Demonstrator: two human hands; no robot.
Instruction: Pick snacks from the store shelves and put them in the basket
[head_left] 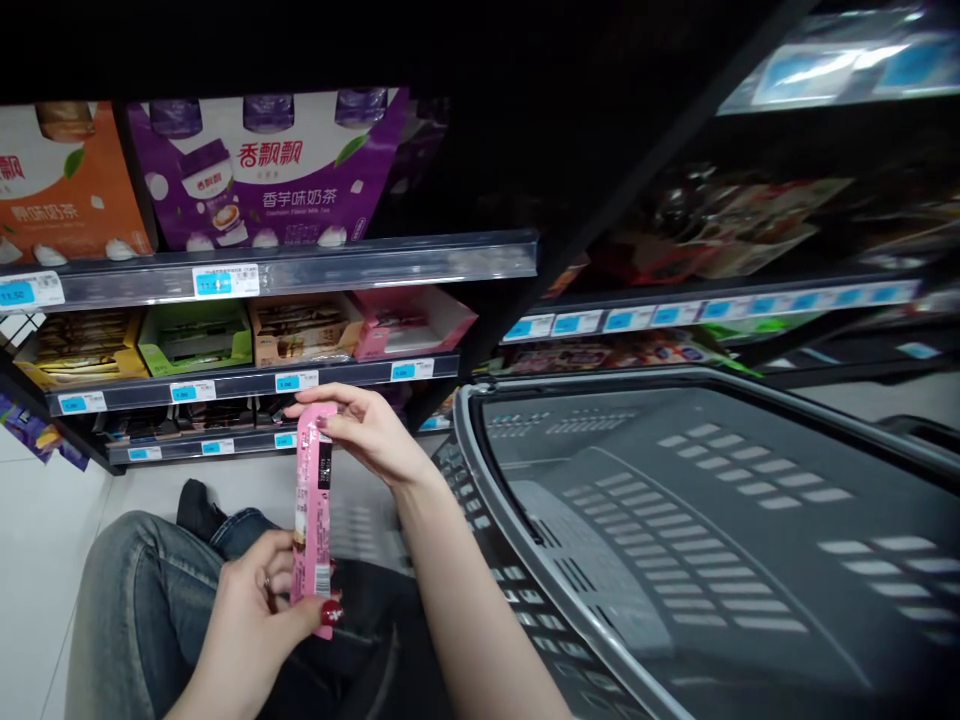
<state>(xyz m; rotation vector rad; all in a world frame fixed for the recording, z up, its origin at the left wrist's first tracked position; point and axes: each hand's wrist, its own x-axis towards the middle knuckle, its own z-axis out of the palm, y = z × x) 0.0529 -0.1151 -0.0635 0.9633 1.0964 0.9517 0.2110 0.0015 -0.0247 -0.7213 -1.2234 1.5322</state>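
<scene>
Both hands pinch pink snack packet point(313, 510) upright: left hand point(251, 605) closed on bottom, right hand point(367, 430) on top; keep label facing up, grey shopping basket point(675, 520) just beside.

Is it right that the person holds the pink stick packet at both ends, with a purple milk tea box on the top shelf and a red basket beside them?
Not quite. The head view shows the basket is dark grey, not red. The left hand and right hand do hold the pink packet at both ends, below the purple box.

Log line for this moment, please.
left hand: grips pink packet bottom | right hand: pinches its top | grey basket: beside, right
</scene>
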